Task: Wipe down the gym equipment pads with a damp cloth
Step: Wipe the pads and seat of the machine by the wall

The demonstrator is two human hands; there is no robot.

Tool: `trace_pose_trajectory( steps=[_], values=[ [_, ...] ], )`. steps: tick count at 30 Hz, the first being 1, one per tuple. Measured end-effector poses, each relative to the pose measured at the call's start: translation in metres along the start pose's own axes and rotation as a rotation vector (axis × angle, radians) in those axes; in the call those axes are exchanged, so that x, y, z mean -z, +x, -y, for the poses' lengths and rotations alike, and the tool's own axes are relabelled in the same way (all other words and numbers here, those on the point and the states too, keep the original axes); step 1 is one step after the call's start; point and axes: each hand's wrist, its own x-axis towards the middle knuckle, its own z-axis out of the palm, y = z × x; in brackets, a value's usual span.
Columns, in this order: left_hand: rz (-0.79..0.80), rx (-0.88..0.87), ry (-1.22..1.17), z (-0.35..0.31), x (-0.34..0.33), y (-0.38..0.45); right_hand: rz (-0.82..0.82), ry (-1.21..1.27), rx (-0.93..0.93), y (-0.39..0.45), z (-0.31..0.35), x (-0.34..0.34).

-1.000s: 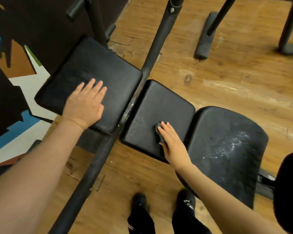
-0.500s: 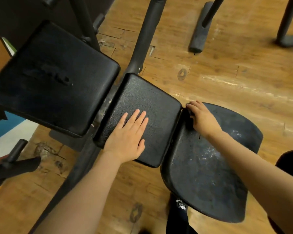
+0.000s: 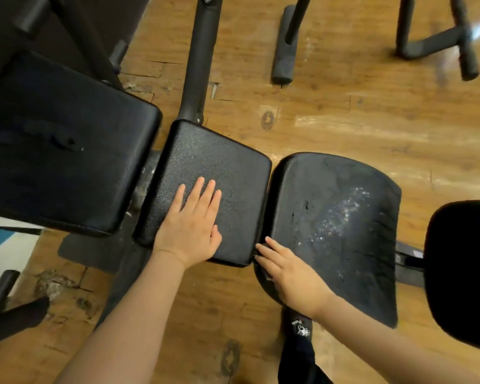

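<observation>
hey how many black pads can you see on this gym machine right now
4. A big pad at left, a middle pad under the left hand, a curved seat pad under the right hand, and one cut off at the right edge.

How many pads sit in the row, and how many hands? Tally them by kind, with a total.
Pads: 3 (left pad, middle pad, right pad)
Hands: 2 (left hand, right hand)
Total: 5
</observation>
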Motion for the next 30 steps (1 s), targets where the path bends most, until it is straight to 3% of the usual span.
trace_pose_trajectory(
  steps=[3,8,14,21,25,30],
  values=[
    [-0.036,-0.027,0.020,0.001,-0.005,-0.001,0.010,-0.043,0.045,0.011,-0.031,0.009],
    [-0.059,-0.051,0.048,0.000,-0.008,-0.002,-0.074,0.127,-0.275,0.055,-0.056,0.022],
    [-0.097,-0.073,0.046,0.000,-0.009,-0.004,-0.288,0.177,-0.361,0.027,-0.002,-0.017],
    [-0.108,-0.081,0.040,0.000,-0.009,-0.004,-0.257,0.075,-0.339,-0.033,0.052,-0.054],
    [-0.114,-0.082,0.045,0.000,-0.010,-0.004,-0.268,0.197,-0.359,-0.018,0.034,-0.047],
    [-0.133,-0.087,0.060,0.000,-0.012,-0.003,-0.431,0.350,-0.610,0.048,-0.028,-0.013]
  ],
)
